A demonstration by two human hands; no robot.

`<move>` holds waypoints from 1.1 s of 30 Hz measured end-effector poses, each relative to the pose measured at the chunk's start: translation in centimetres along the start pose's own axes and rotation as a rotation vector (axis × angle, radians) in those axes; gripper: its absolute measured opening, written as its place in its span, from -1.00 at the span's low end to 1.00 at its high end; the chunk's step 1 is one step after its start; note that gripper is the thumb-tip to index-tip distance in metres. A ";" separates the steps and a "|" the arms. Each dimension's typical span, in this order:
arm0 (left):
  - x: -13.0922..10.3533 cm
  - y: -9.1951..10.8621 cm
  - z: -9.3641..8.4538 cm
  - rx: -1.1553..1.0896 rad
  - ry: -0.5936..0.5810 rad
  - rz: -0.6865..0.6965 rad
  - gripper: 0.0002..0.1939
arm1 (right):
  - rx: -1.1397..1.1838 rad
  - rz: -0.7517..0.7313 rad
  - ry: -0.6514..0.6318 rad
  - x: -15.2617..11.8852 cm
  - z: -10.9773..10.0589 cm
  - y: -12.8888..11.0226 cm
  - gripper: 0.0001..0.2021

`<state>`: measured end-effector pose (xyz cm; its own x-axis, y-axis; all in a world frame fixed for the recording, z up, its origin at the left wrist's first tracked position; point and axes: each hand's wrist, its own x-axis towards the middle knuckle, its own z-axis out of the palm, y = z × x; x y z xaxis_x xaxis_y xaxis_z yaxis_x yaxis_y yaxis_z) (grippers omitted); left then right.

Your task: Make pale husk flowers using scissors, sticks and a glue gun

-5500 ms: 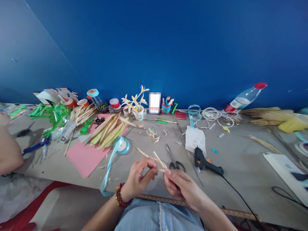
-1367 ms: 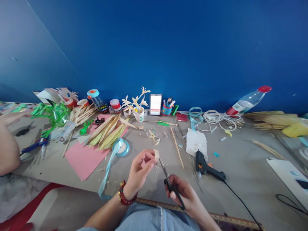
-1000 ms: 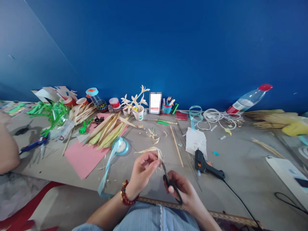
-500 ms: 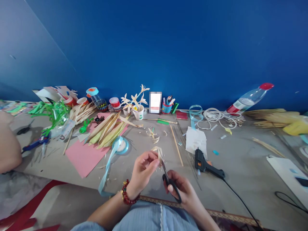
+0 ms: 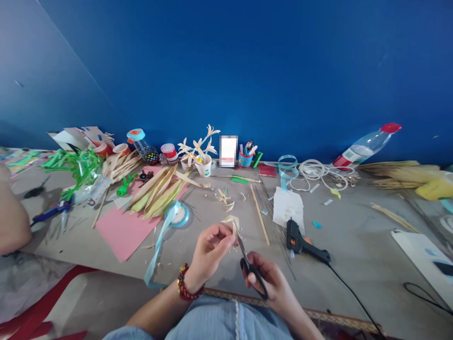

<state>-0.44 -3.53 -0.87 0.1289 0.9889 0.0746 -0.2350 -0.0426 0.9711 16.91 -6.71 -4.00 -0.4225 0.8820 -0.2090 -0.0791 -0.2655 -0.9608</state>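
Note:
My left hand (image 5: 214, 248), with a red bead bracelet at its wrist, pinches a small pale piece of corn husk (image 5: 234, 227) between thumb and fingers. Black-handled scissors (image 5: 255, 278) are in my right hand (image 5: 271, 278), fingers through the loops. Their blades point up and away along the right side of the husk piece, next to my left fingertips. Whether the blades touch the husk is hard to tell. Small husk scraps (image 5: 226, 197) lie on the table just beyond my hands.
A black glue gun (image 5: 306, 245) with a trailing cord lies at right, near white paper (image 5: 288, 208). At left are a blue ribbon roll (image 5: 178, 215), corn husks (image 5: 155, 193) and pink paper (image 5: 122, 233). Husk flowers stand in a white cup (image 5: 204, 167). Another person's arm (image 5: 14, 212) shows at far left.
The scissors and my right hand have shifted very slightly to the right. My left hand stays in place, still pinching the corn husk piece.

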 end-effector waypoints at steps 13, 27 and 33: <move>0.0 0.0 -0.3 -0.066 -0.041 -0.023 -0.77 | -0.040 0.008 -0.027 -0.1 -0.5 -0.2 -0.45; 0.0 0.0 -0.4 -0.102 -0.068 -0.009 -0.78 | 0.005 0.021 -0.020 -0.2 -0.4 0.4 -0.45; -0.1 0.1 -0.5 -0.148 -0.078 -0.038 -0.79 | -0.007 0.025 -0.019 -0.2 -0.6 0.3 -0.45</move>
<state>-0.91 -3.59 -0.91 0.2135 0.9750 0.0619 -0.3667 0.0213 0.9301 17.56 -6.75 -4.39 -0.4417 0.8674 -0.2292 -0.0618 -0.2843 -0.9567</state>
